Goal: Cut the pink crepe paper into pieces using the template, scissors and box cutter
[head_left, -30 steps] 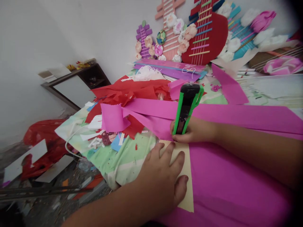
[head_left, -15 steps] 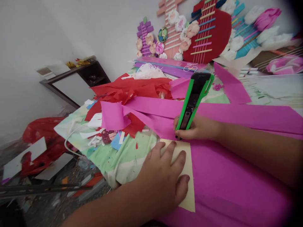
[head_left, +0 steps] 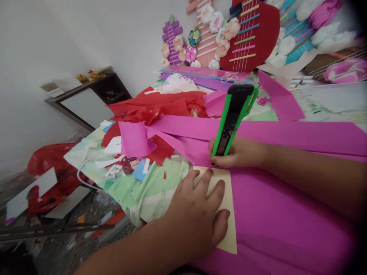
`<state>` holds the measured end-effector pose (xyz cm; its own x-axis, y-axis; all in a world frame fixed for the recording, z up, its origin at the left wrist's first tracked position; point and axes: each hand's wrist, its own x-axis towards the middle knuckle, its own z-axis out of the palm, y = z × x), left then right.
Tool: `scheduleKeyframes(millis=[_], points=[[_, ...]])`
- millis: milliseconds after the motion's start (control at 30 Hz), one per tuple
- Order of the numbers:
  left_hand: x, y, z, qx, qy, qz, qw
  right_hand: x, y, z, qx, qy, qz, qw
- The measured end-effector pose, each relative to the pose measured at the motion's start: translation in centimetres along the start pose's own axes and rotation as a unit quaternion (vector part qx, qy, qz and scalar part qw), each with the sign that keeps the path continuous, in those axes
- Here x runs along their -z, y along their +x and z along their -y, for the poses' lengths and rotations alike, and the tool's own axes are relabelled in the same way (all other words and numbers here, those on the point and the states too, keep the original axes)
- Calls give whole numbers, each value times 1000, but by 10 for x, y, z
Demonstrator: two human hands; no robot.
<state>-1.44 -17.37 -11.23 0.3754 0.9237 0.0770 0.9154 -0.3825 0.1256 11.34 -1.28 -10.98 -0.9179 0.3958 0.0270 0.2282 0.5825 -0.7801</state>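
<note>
My left hand (head_left: 196, 214) lies flat, fingers spread, pressing a pale yellow card (head_left: 228, 206) onto a large pink paper sheet (head_left: 275, 225). My right hand (head_left: 236, 152) is closed around a green and black utility knife (head_left: 233, 114), held upright. The knife's lower end sits at the card's far edge, on the pink sheet. The blade tip is hidden by my fingers.
Red paper scraps (head_left: 160, 109) and pink strips (head_left: 177, 131) are heaped on the green cloth (head_left: 149, 187) beyond my hands. Paper flower decorations (head_left: 220, 34) lean on the white wall. A dark low shelf (head_left: 94, 93) and a red plastic bag (head_left: 54, 168) are at left on the floor.
The knife has tilted slightly to the right and my right hand has shifted a little along the card's far edge. My left hand has stayed on the card.
</note>
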Motion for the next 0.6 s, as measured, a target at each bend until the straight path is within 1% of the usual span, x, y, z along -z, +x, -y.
scheduleKeyframes(millis=[200, 267, 333, 433, 500, 600], points=[[-1, 0, 1, 0, 0, 0, 1000, -1, 2, 3, 30, -35, 18, 999], [-1, 0, 0, 6, 4, 1, 1000, -1, 2, 3, 44, -31, 21, 998], [-1, -1, -1, 11, 7, 0, 1000, 0, 1, 3, 39, -5, 6, 999], [-1, -1, -1, 11, 10, -4, 1000, 2, 0, 3, 1, 28, -23, 999], [-1, -1, -1, 7, 12, -8, 1000, 3, 0, 3, -6, 36, -21, 999], [0, 0, -1, 4, 16, -15, 1000, 3, 0, 3, 11, 29, -2, 1000]])
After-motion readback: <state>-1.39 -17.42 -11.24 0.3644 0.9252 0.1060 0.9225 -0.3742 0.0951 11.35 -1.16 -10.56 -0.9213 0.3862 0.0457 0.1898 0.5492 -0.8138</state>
